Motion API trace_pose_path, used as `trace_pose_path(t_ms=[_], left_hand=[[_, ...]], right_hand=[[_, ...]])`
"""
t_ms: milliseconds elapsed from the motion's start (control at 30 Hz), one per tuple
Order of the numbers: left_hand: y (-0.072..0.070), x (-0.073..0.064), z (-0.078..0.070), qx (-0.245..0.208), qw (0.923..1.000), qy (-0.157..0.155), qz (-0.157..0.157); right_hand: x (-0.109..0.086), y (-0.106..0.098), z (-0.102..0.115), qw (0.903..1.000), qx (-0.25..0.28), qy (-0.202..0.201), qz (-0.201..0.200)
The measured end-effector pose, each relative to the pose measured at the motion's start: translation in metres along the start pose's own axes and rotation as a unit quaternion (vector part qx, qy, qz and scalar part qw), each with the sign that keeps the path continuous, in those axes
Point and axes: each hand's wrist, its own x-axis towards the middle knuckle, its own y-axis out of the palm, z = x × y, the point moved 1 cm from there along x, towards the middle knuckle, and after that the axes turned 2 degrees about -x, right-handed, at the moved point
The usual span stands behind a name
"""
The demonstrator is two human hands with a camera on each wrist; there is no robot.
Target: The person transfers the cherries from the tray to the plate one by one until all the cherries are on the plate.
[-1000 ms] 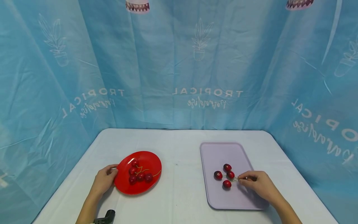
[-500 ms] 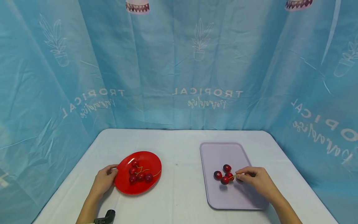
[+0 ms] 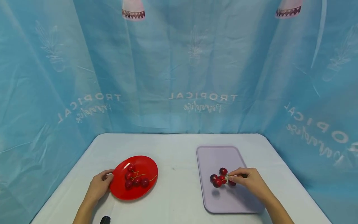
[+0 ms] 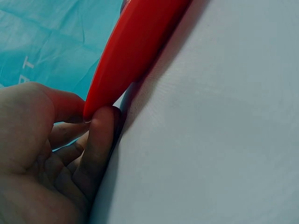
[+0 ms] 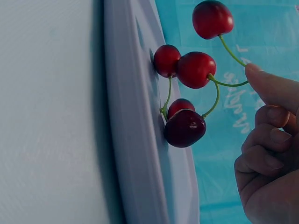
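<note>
My left hand (image 3: 99, 186) pinches the near-left rim of a red plate (image 3: 149, 171); the left wrist view shows that rim (image 4: 100, 95) between thumb and finger, raised off the table. Several red cherries (image 3: 128, 184) with green stems lie on the plate. Over the lilac tray (image 3: 215, 155), my right hand (image 3: 250, 180) pinches cherry stems between thumb and forefinger. From them hang a bright red cherry (image 5: 212, 19), another red cherry (image 5: 196, 70) and a dark one (image 5: 184, 128), the last two joined at their stems. Behind these, two more cherries (image 5: 167, 60) rest on the tray.
A white cloth (image 3: 173, 193) covers the table, which lies between the plate on the left and the tray on the right. Blue printed curtains (image 3: 179, 77) enclose the back and both sides. A black object (image 3: 105, 220) shows beside the left forearm at the bottom edge.
My right hand has moved slightly left and lifted the cherries by their stems; a shadow now shows below the front one. The left hand keeps its grip. The head view has shifted a little.
</note>
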Motion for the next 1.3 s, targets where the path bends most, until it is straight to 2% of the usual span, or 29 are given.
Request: trace_pose_path(t_ms=[333,567,833,1300], left_hand=[[-0.002,0.0,0.001,-0.007,0.9999,-0.013,0.0],[-0.002,-0.002,0.001,-0.011,0.9998,-0.014,-0.002],[-0.003,-0.002,0.0,-0.012,0.9998,-0.014,0.0],[-0.002,-0.002,0.0,-0.011,0.9999,-0.008,0.001]], right_hand=[[0.004,0.012,0.006,0.9999,-0.006,0.001,0.016],[0.01,0.016,0.009,0.9995,-0.017,-0.023,0.013],[0.013,0.022,0.009,0.9999,-0.01,-0.003,0.011],[0.027,0.029,0.017,0.9992,-0.014,-0.036,0.006]])
